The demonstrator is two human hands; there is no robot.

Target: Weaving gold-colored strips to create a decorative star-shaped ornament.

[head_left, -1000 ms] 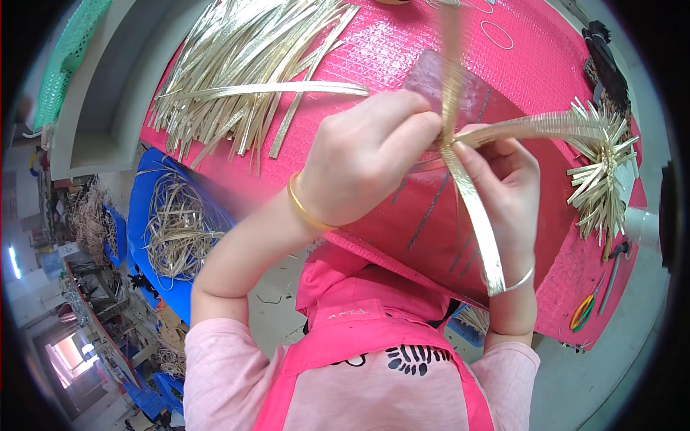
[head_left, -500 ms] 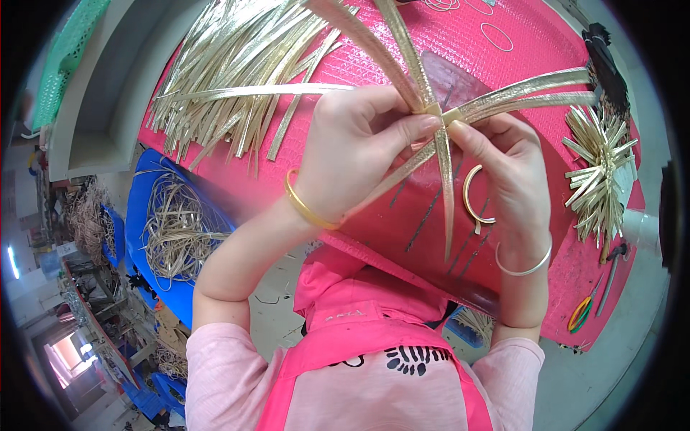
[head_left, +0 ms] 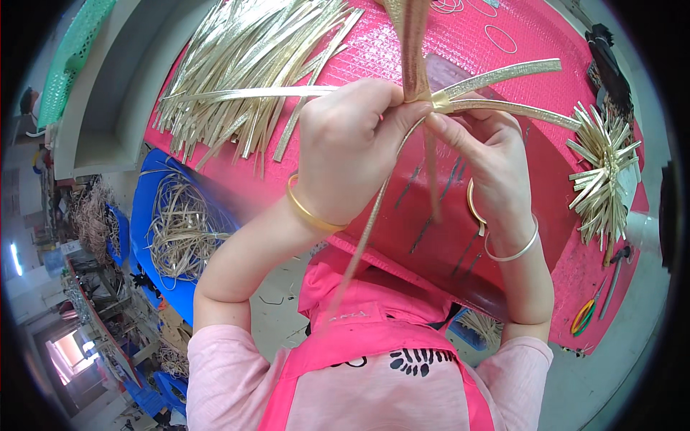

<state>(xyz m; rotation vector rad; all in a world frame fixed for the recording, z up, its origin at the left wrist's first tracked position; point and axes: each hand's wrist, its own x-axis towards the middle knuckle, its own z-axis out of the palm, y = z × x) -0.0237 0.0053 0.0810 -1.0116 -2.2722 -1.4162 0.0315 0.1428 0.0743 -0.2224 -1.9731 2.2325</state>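
Observation:
Over the table's dark red mat (head_left: 438,230), both my hands pinch a small knot of interlaced gold strips (head_left: 440,101). My left hand (head_left: 352,144) is closed on its left side, thumb pressed against the crossing. My right hand (head_left: 496,154) pinches the right side between thumb and fingers. Strip ends stick out from the knot upward, to the right and downward; the lower ones are blurred. A gold curled strip (head_left: 473,207) shows beside my right wrist, partly hidden by it.
Loose gold strips (head_left: 244,65) lie piled at the far left of the pink table. On the right are a bundle of short gold strips (head_left: 604,169) and scissors (head_left: 583,316) with coloured handles. A blue container (head_left: 140,223) of tangled strips stands left below the table.
The knot has turned in my fingers: the two upper strips now overlap upright, and a lower strip swings down toward my apron. My right hand has shifted slightly left.

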